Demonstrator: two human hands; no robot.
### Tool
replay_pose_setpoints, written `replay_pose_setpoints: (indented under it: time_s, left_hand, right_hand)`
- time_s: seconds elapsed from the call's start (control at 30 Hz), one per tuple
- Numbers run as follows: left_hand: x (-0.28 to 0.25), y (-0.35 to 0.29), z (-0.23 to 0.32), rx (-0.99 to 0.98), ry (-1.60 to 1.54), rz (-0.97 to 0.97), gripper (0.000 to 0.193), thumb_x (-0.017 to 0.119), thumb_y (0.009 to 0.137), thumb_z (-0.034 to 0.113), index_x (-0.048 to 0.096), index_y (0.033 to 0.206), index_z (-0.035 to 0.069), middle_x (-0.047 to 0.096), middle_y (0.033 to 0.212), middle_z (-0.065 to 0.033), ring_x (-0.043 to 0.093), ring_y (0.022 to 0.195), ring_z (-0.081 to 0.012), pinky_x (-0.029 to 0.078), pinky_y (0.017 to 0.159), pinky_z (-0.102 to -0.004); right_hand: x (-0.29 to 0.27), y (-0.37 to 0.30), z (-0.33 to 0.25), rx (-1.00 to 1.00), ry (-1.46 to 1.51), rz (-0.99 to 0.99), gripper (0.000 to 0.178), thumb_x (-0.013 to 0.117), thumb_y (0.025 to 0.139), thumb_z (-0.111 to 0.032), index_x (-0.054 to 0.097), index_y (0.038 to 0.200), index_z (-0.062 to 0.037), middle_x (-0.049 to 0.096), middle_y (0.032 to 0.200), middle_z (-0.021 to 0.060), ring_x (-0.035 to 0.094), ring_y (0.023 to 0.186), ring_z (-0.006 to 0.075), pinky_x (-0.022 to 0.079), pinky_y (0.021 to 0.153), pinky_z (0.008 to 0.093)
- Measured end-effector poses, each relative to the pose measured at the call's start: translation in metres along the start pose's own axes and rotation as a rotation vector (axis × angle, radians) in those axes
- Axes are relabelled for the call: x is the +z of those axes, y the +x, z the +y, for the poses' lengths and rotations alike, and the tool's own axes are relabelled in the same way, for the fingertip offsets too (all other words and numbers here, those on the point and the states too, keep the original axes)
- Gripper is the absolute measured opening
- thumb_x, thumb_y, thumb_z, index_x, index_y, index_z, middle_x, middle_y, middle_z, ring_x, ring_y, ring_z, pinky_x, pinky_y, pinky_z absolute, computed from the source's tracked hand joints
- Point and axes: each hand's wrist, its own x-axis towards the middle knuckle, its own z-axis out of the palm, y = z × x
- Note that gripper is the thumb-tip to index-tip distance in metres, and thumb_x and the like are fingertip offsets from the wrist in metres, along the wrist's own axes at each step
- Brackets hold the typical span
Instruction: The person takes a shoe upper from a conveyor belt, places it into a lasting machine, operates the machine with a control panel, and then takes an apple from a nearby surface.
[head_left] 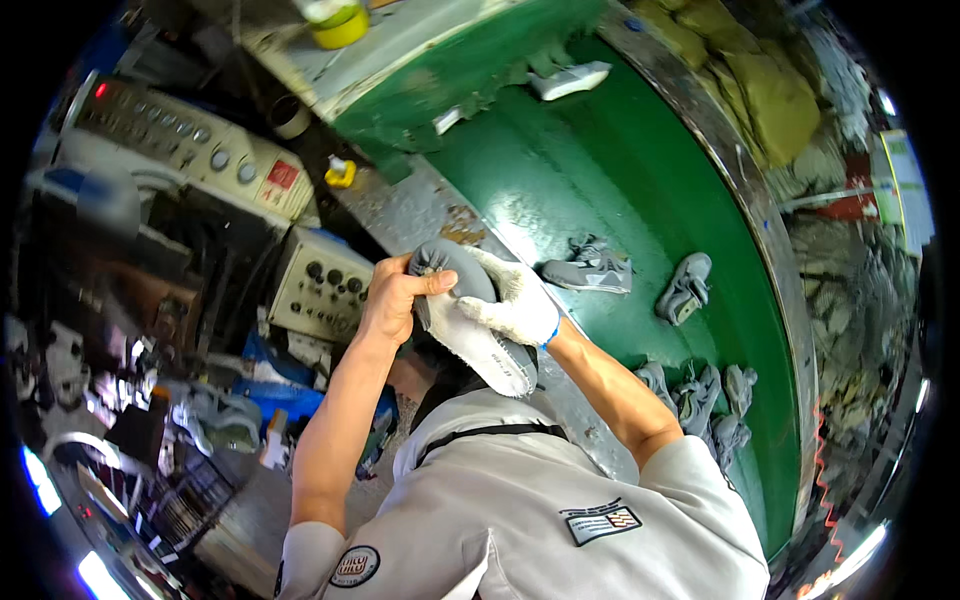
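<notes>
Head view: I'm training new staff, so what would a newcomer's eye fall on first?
Probably the grey shoe upper near the centre, held between the bare left hand and white-gloved right hand. Next, the glossy green belt to its right, with grey sneakers on it. Then the control panel at upper left, red light glowing.

- A long control panel point(190, 145) with a lit red light point(101, 90) is left of the green belt point(620, 150).
- A smaller box point(312, 300) with black knobs is also left of this belt.
- A red coiled cord point(826, 480) is right of this belt.
- Olive sacks point(765, 95) are also on its right side.
</notes>
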Motion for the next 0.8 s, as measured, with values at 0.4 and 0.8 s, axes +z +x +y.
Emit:
replay_pose_setpoints:
  time_s: [0.4, 0.8]
  left_hand:
    - [-0.033, 0.043, -0.094, -0.171, 0.499, 0.148, 0.046, 0.079, 0.091, 0.023, 0.066, 0.127, -0.004, 0.074, 0.106, -0.0101, 0.068, 0.095, -0.0146, 0.054, 0.080, -0.0293]
    - [-0.038, 0.016, -0.150, -0.258, 0.526, 0.310, 0.034, 0.073, 0.096, 0.014, 0.068, 0.124, -0.005, 0.075, 0.100, -0.0083, 0.068, 0.092, -0.0131, 0.055, 0.080, -0.0289]
  right_hand:
    - [-0.285, -0.009, 0.063, 0.910, -1.064, 0.119, 0.088, 0.070, 0.073, -0.079, 0.076, 0.110, -0.0005, 0.074, 0.110, 0.0231, 0.072, 0.104, 0.0370, 0.055, 0.088, 0.0441]
    - [-0.442, 0.348, 0.252, 0.474, -0.377, 1.020, 0.086, 0.081, 0.074, -0.056, 0.060, 0.121, 0.0132, 0.069, 0.110, 0.0290, 0.067, 0.098, 0.0370, 0.053, 0.086, 0.0419]
